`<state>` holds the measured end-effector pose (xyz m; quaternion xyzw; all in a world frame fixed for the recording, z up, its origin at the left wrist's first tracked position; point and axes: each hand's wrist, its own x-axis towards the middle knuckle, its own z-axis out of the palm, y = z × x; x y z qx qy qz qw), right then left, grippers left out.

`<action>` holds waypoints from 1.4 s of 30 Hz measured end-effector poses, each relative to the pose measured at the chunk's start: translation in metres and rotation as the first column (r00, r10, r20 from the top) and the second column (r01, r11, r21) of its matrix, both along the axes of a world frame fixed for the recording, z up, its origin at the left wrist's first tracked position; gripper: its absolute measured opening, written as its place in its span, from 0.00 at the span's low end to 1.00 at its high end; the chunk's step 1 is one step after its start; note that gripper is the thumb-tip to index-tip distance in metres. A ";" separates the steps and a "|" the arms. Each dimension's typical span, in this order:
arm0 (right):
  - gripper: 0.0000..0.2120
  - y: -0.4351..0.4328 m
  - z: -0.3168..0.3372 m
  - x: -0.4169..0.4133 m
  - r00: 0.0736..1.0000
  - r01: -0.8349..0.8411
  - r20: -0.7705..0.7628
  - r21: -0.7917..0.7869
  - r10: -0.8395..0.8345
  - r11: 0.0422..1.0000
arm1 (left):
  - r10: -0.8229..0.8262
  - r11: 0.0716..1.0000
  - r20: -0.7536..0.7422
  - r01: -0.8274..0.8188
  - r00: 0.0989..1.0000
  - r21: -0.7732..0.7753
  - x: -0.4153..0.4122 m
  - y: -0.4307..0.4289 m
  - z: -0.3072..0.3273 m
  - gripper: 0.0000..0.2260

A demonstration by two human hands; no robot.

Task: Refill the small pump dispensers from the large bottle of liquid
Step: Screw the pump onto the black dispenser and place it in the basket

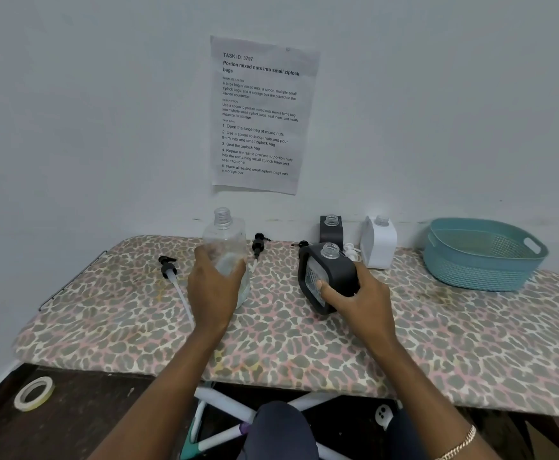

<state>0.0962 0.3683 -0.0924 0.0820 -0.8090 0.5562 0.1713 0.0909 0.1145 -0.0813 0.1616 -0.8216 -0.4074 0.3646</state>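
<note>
leopard-print board point(304, 343); left hand point(213, 293) holds large bottle point(226, 247); right hand point(361, 303) holds black dispenser point(332, 270)

Count of items on the patterned board and around it.

Open-necked bottles: four in all. One large clear bottle point(225, 240); two black small dispensers, one forward point(329, 277) and one back by the wall point(331, 227); one white dispenser point(378, 242). Detached pump heads: four seen. Black with long tube at left point(168, 265); black just beside the clear bottle point(258, 244); black, partly hidden behind the forward dispenser point(299, 243); white, mostly hidden point(351, 251). Hands: two, left point(215, 290) and right point(361, 303), one bottle each. Baskets: one, teal point(483, 257). Printed sheets on wall: one point(261, 114). Tape rolls on floor: one point(34, 393). Bracelets: one point(460, 443).
</note>
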 end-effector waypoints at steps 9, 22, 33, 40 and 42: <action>0.18 -0.004 0.010 0.009 0.999 -0.024 -0.037 -0.002 0.024 1.000 | -0.055 0.997 -0.003 0.056 0.998 0.053 0.022 0.009 0.002 0.54; 0.20 0.026 0.032 0.009 0.931 -0.361 0.064 -0.006 0.360 0.933 | -0.671 0.736 0.071 0.653 0.738 0.176 0.049 0.051 0.011 0.46; 0.25 0.036 0.040 -0.025 0.663 -0.710 0.263 -0.078 0.701 0.700 | -0.771 0.582 0.017 0.693 0.637 0.425 0.042 0.038 -0.005 0.25; 0.35 -0.003 0.088 -0.085 0.771 -0.625 0.285 0.168 0.570 0.762 | -0.704 0.657 0.026 0.637 0.710 0.405 0.045 0.032 -0.023 0.23; 0.28 -0.033 0.102 -0.112 0.842 -0.535 0.258 0.284 0.474 0.796 | -0.691 0.668 0.026 0.624 0.722 0.405 0.044 0.031 -0.025 0.23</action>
